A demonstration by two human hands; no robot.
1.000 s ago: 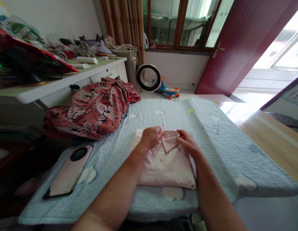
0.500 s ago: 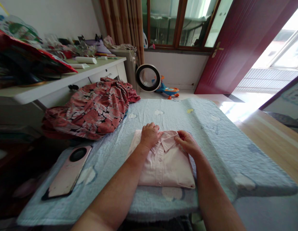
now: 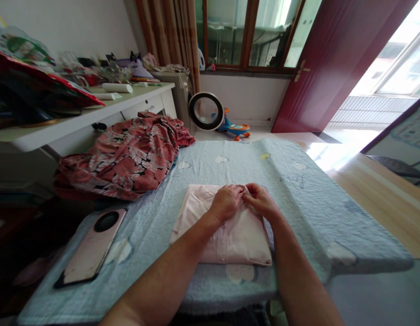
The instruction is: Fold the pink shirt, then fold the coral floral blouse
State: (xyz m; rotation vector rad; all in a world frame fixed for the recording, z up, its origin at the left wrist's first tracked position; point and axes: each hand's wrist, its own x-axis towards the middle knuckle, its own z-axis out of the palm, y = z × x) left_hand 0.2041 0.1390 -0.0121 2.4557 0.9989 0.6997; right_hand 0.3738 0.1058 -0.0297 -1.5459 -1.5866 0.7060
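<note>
A pale pink button-up shirt (image 3: 237, 246), folded into a neat rectangle, lies on the light blue quilted cover (image 3: 217, 290) in front of me. Over its far edge, my left hand (image 3: 228, 201) is closed, fingers pinching the collar. Close beside it, my right hand (image 3: 260, 199) also grips the collar at the right side, thumb against the fabric. The two hands nearly meet and hide most of the collar. A column of buttons runs down the shirt's front, partly behind my left forearm.
A phone (image 3: 91, 251) lies on the cover at the left. Behind it is a heap of red floral cloth (image 3: 128, 156) by a cluttered white desk (image 3: 145, 97). A washing machine's round door (image 3: 206, 112) hangs open near a blue ride-on toy (image 3: 233, 129).
My left hand has moved right along the collar, coming close to the right hand. My right hand stays at the collar's right side. The view has shifted slightly.
</note>
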